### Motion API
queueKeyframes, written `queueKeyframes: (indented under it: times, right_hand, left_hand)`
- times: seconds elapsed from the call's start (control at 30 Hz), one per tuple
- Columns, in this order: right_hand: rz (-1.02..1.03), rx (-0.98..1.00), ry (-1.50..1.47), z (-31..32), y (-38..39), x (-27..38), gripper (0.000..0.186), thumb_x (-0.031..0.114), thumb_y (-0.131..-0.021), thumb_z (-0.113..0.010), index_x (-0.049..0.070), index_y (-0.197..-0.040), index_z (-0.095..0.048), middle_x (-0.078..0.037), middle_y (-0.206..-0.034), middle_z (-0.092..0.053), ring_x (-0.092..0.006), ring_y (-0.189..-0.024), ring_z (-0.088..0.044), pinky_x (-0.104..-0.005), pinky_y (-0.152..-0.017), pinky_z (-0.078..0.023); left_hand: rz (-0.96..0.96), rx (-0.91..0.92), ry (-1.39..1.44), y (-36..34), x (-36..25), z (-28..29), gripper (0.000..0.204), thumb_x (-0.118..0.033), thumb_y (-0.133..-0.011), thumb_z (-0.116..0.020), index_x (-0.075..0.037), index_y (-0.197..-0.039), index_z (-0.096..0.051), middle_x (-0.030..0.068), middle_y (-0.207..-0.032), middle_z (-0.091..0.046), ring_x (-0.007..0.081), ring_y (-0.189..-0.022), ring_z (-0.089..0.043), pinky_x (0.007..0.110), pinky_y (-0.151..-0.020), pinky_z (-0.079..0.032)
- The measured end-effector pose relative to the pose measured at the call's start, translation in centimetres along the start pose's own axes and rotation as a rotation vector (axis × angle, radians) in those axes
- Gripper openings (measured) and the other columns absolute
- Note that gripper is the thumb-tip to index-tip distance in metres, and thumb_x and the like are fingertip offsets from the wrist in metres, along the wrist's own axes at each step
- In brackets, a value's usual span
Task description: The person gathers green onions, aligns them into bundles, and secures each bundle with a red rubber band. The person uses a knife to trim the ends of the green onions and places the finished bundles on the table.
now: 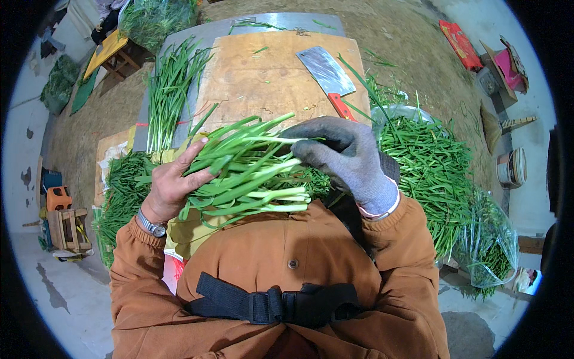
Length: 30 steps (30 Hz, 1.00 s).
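In front of my chest I hold a loose bunch of garlic chives [245, 167], its pale stem ends pointing right. My bare left hand [179, 179], with a watch at the wrist, is closed around the leafy side. A grey work glove covers my right hand [344, 155]; its thumb and fingers pinch the pale tips of a few stalks at the bunch's right side. Beyond the bunch lies a wooden board [257, 75], and on it a cleaver [329, 75] with a red handle. A sorted bundle of chives [170, 96] rests left of the board.
Large heaps of chives stand at my right [427, 173] and left [124, 194]. A plastic bag of greens [490, 245] sits at the lower right. Farther off are a yellow stool [107, 51], a white bucket [512, 167], a broom [493, 127] and a cardboard box [499, 75].
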State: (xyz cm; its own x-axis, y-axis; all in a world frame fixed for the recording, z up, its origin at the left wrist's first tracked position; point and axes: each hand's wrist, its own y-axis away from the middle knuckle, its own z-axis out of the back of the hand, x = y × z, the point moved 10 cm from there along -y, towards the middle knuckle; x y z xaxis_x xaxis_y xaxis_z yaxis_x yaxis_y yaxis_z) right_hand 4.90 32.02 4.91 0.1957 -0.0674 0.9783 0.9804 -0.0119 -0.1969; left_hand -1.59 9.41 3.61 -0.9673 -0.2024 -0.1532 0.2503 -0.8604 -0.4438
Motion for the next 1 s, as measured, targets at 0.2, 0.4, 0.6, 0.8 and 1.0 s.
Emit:
queueKeyframes:
  times: [0.2,0.4,0.6,0.8,1.0]
  right_hand:
    - [-0.22,-0.248,0.016,3.7,3.1,-1.6,0.018,0.007,-0.091,-0.062,-0.005,-0.102,-0.071,-0.008,-0.088,-0.072,-0.0117,-0.076,-0.066,-0.0241,-0.069,-0.053]
    - [-0.282,-0.785,0.142,13.2,8.6,-1.4,0.011,0.007,-0.089,-0.065,-0.003,-0.09,-0.067,-0.008,-0.087,-0.069,-0.0128,-0.071,-0.064,-0.027,-0.065,-0.053]
    - [-0.035,0.071,0.526,4.8,3.6,-1.8,0.061,0.02,-0.076,-0.078,0.002,-0.13,-0.059,-0.017,-0.129,-0.062,-0.0273,-0.115,-0.062,-0.0358,-0.098,-0.048]
    - [-0.131,0.06,-0.197,-1.3,-3.0,-3.6,0.05,0.018,-0.092,-0.064,-0.005,-0.135,-0.052,-0.013,-0.12,-0.065,-0.0177,-0.105,-0.064,-0.0292,-0.09,-0.051]
    - [-0.209,-0.341,-0.336,1.2,-1.1,-3.4,0.024,0.009,-0.083,-0.068,-0.002,-0.105,-0.065,-0.007,-0.086,-0.068,-0.0126,-0.069,-0.063,-0.023,-0.062,-0.05]
  left_hand:
    - [-0.001,0.017,-0.019,-0.2,-0.3,1.0,0.038,-0.004,-0.072,-0.069,-0.018,-0.107,-0.071,0.0204,-0.133,-0.06,0.031,-0.089,-0.072,0.033,-0.066,-0.057]
    - [0.305,0.039,0.142,3.5,4.2,2.2,0.046,-0.001,-0.071,-0.069,-0.011,-0.116,-0.069,0.0216,-0.132,-0.061,0.0312,-0.105,-0.069,0.035,-0.085,-0.055]
    - [0.776,0.3,0.464,8.7,7.4,-1.0,0.046,-0.006,-0.07,-0.078,-0.002,-0.114,-0.065,0.0124,-0.106,-0.068,0.025,-0.09,-0.064,0.036,-0.081,-0.05]
    - [1.173,0.256,1.31,8.6,3.8,-5.2,0.071,0.001,-0.064,-0.08,0.0,-0.129,-0.052,0.0114,-0.087,-0.068,0.0161,-0.055,-0.06,0.029,-0.046,-0.049]
    - [0.951,0.011,1.805,7.6,2.3,-7.0,0.057,-0.012,-0.08,-0.068,0.01,-0.128,-0.047,0.0105,-0.062,-0.057,0.013,-0.041,-0.047,0.031,-0.044,-0.04]
